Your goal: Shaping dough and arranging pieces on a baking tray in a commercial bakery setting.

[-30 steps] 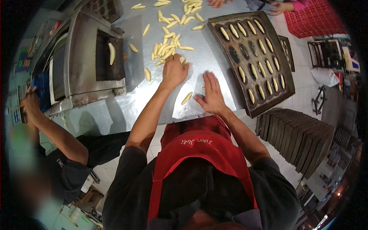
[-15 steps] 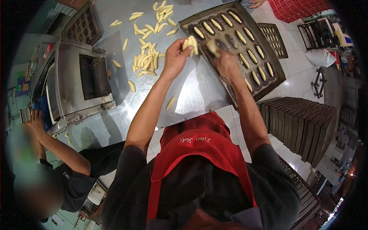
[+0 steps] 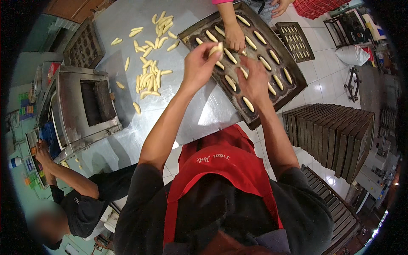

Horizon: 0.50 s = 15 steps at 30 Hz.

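Note:
My left hand [image 3: 200, 66] is closed around pale dough rolls [image 3: 216, 49] at the left edge of a dark moulded baking tray [image 3: 304, 81]. How many it holds is partly hidden. Over the middle of the tray, my right hand [image 3: 255, 80] points down, with a dough roll [image 3: 243, 72] between its thumb and fingers. Slender dough rolls lie in many of the tray's oval hollows, such as one near roll [image 3: 248, 104]. Another person's hand [image 3: 235, 37] reaches in from the far side, its fingertips down in the tray just beyond my right fingers.
Loose dough rolls [image 3: 146, 78] lie heaped on the metal table [image 3: 178, 102]. A metal machine [image 3: 76, 106] stands on the left, with a moulded tray [image 3: 83, 44] behind it. Stacked trays [image 3: 329, 136] stand at right; a filled tray [image 3: 296, 41] lies beyond. A co-worker [image 3: 80, 204] is at lower left.
Another person's hand has come into the tray from the far side. More hollows hold dough rolls, and fewer rolls show in my left hand. A loose roll near the table's front edge is gone.

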### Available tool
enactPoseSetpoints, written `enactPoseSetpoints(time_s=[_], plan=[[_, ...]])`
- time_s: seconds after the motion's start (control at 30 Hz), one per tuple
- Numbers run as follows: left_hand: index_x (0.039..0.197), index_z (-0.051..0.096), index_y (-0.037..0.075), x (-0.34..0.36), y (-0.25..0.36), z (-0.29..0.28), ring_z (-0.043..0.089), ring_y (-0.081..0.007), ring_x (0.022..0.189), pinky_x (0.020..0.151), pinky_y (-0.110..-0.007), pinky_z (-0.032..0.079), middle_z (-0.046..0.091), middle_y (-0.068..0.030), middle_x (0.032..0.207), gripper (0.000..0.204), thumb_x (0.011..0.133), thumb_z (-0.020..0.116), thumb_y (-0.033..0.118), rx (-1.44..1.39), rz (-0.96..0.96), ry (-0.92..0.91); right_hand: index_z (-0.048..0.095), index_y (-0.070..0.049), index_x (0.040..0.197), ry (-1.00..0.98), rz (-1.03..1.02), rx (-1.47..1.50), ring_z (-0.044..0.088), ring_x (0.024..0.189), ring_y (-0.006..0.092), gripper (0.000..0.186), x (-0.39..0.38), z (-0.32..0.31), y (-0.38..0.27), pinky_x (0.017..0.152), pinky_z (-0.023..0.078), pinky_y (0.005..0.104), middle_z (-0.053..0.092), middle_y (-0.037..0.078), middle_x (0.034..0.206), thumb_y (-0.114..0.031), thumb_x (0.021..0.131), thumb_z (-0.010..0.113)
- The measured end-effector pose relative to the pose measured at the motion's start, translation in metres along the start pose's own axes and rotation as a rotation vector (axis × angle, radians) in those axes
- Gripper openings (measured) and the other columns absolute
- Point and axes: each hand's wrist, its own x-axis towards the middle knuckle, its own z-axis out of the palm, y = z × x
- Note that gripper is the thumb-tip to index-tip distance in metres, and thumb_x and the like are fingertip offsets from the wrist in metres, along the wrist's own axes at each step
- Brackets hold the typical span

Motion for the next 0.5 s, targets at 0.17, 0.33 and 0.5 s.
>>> enactPoseSetpoints(time_s=[0.17,0.33,0.5], plan=[[0.122,0.073,0.0,-0.087,-0.015,-0.072,0.07,-0.0169,0.096,0.088,-0.031,0.056,0.075,-0.0126,0.108,0.024,0.1,0.073,0.011,0.351,-0.054,0.148,0.067,0.0,0.121,-0.267,0.334,0.335,0.073,0.09,0.0445,0.032,-0.063,-0.007,-0.011,0.082,0.058,0.0509,0.073,0.025,0.101,-0.008,0.091,0.077],[0.118,0.073,-0.001,-0.148,-0.043,-0.112,0.072,-0.0304,0.094,0.085,-0.038,0.057,0.073,-0.0178,0.107,0.023,0.096,0.073,0.006,0.6,-0.268,0.035,0.069,-0.001,0.119,-0.256,0.347,0.33,0.074,0.091,0.044,0.031,-0.1,-0.008,-0.025,0.08,0.059,0.0492,0.074,0.024,0.101,-0.009,0.091,0.078],[0.116,0.075,0.0,-0.145,-0.055,-0.109,0.07,-0.0369,0.102,0.088,-0.044,0.057,0.073,-0.0196,0.108,0.022,0.094,0.073,0.004,0.712,-0.094,-0.115,0.068,-0.001,0.122,-0.28,0.39,0.29,0.073,0.096,0.0431,0.032,-0.122,-0.03,-0.044,0.082,0.059,0.0485,0.074,0.023,0.106,-0.012,0.092,0.077]])
